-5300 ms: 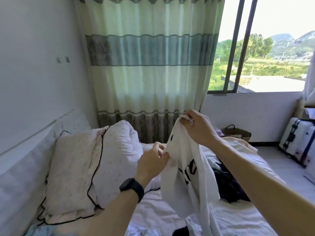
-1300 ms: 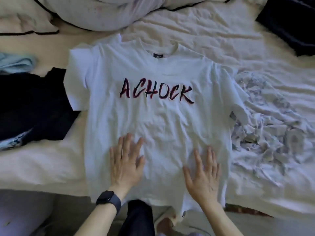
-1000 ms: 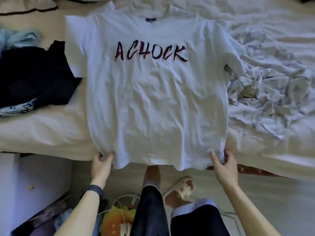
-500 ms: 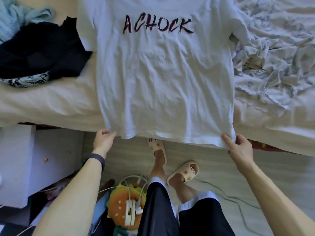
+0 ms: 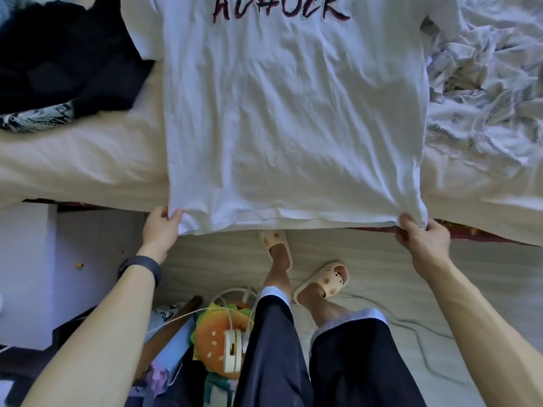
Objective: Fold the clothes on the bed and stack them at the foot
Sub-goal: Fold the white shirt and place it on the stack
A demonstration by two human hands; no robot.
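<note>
**Both hands clamped on the T-shirt hem**

We find the left hand (image 5: 160,227), a dark wristband (image 5: 140,268) behind it, pinching the left corner of the hem between thumb and fingers. The right hand (image 5: 423,240) pinches the right corner likewise. From both hands the white T-shirt (image 5: 293,113) stretches away, flat and face up on the bed (image 5: 82,165), its hem drawn just past the bed's near edge. Dark lettering crosses the chest, cut by the frame top. A dark garment (image 5: 58,54) lies left, under the shirt's sleeve. A crumpled patterned cloth (image 5: 484,92) lies just beside the right side. Slippered feet stand on the floor (image 5: 367,254) below.
</note>
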